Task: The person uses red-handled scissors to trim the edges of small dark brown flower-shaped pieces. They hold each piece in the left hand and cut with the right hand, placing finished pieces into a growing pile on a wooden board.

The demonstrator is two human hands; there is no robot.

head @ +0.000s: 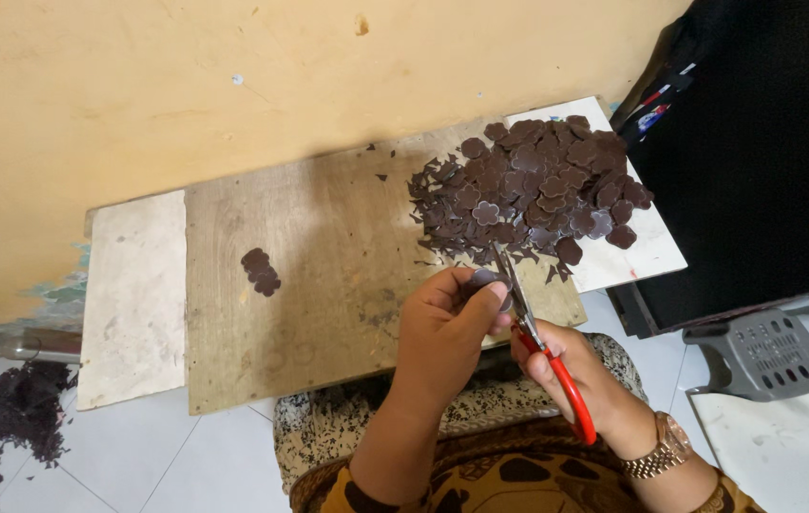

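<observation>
Going left to right: dark scrap heap [5,418] on the floor at 8 o'clock, only a small stack of trimmed pieces [260,271] on the wooden tabletop [328,275]. Left hand [442,328] pinches a brown piece [482,278], right hand [566,366] grips red-handled scissors [542,351], blades at it. Big flower-shaped pile [537,185] at 1 o'clock looks mostly left to do.

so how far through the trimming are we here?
Done: only a small stack of trimmed pieces on the wooden board, plus offcuts on the floor. In hand: the left hand pinches one dark piece while the right hand works red-handled scissors around it. Left: the big pile of flower-shaped pieces, so it looks early.
</observation>
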